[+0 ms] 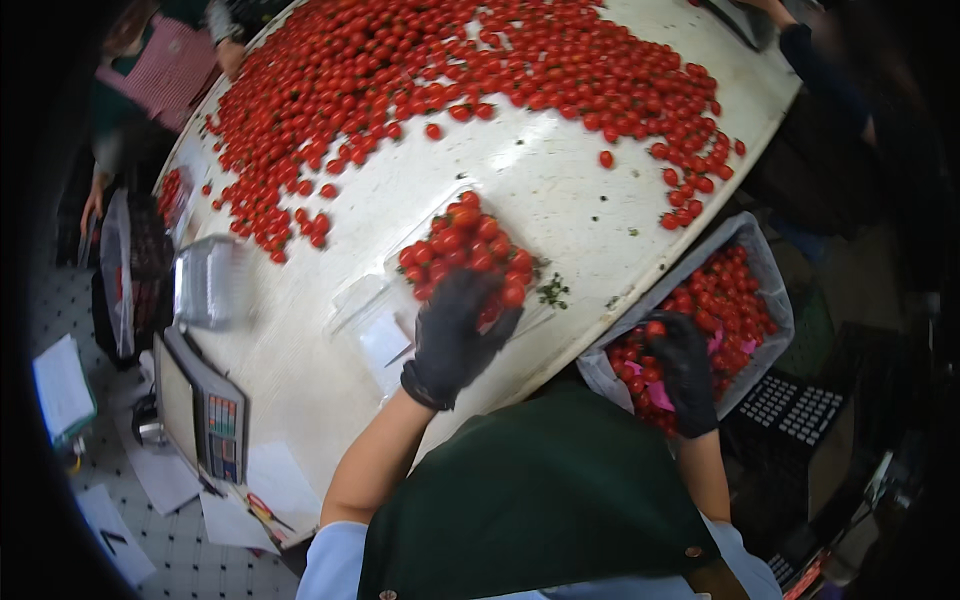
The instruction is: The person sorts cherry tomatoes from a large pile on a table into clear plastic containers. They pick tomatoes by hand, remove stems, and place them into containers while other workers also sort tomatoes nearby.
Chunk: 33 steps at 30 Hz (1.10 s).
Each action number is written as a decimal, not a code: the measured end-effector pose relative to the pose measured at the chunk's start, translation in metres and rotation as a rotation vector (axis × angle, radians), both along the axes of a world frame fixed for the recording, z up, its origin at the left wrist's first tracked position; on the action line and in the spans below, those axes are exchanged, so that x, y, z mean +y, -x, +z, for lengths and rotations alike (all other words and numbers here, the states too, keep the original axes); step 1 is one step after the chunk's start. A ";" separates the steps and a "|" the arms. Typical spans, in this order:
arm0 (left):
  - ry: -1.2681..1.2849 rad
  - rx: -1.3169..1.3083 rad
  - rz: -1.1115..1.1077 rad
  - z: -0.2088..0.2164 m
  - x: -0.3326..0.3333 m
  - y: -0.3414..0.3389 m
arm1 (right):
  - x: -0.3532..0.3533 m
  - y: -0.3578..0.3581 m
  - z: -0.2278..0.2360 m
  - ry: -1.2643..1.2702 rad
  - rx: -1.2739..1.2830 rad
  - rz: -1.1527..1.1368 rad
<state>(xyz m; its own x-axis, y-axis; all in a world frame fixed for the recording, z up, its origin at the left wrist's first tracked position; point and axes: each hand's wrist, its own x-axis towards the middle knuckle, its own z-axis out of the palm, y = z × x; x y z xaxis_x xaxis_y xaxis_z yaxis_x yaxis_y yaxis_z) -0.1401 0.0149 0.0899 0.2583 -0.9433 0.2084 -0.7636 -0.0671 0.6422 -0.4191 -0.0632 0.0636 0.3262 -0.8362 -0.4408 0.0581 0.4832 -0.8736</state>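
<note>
My left hand (460,335), in a black glove, lies over the near side of a heap of cherry tomatoes (455,240), its fingers spread. That heap fills a clear plastic clamshell box (395,262), whose lid (370,350) lies folded out toward me with a white label on it. To the right, my gloved right hand (684,368) is over a crate lined with a pale plastic bag (778,268), full of loose tomatoes (725,285). A single cherry tomato (655,329) shows at its curled fingertips. Pink pieces (660,396) lie among the fruit there.
A big spread of cherry tomatoes (360,75) covers the far part of the white table (300,350). Green stem bits (553,291) lie beside the box. A scale (215,415), empty clear boxes (208,283) and scissors (268,512) are on the left. Other people stand at the far left and far right.
</note>
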 end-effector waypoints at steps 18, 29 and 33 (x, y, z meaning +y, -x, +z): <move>-0.186 -0.374 -0.097 -0.050 -0.028 -0.028 | -0.065 0.052 -0.004 0.753 1.028 0.301; -0.094 -0.145 -0.140 -0.029 -0.026 -0.065 | -0.162 -0.034 -0.057 1.167 1.362 0.393; 0.024 0.013 0.035 -0.030 -0.058 -0.107 | -0.167 -0.038 -0.058 1.079 1.152 0.356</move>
<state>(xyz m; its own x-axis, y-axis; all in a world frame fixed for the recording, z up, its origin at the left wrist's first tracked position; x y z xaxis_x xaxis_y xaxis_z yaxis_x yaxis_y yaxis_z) -0.0331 -0.0429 0.0597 0.2938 -0.9284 0.2273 -0.7523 -0.0779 0.6542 -0.3814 -0.2298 0.0056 0.4901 -0.8609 0.1367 -0.8092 -0.5077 -0.2957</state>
